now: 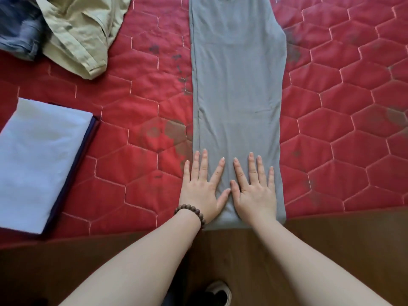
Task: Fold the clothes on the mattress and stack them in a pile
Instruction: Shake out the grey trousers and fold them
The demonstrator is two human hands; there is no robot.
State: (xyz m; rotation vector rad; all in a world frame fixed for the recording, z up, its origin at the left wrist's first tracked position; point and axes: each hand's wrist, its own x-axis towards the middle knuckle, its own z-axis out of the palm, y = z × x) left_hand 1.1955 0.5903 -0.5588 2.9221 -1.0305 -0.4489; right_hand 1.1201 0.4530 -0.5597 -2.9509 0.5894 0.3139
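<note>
A grey garment [237, 80] lies folded lengthwise in a long strip down the middle of the red quilted mattress [136, 120], its near end at the mattress edge. My left hand [202, 186], with a bead bracelet on the wrist, presses flat on the strip's near left part, fingers spread and straight. Beside it my right hand [256, 186] presses flat on the near right part, thumbs almost touching. A folded pile [37, 160] with a pale blue-white garment on top of a dark navy one sits at the left.
A crumpled beige garment [81, 32] and blue denim [17, 29] lie unfolded at the far left corner. A brown wooden frame [342, 239] borders the mattress's near edge. A shoe [217, 292] shows on the floor below.
</note>
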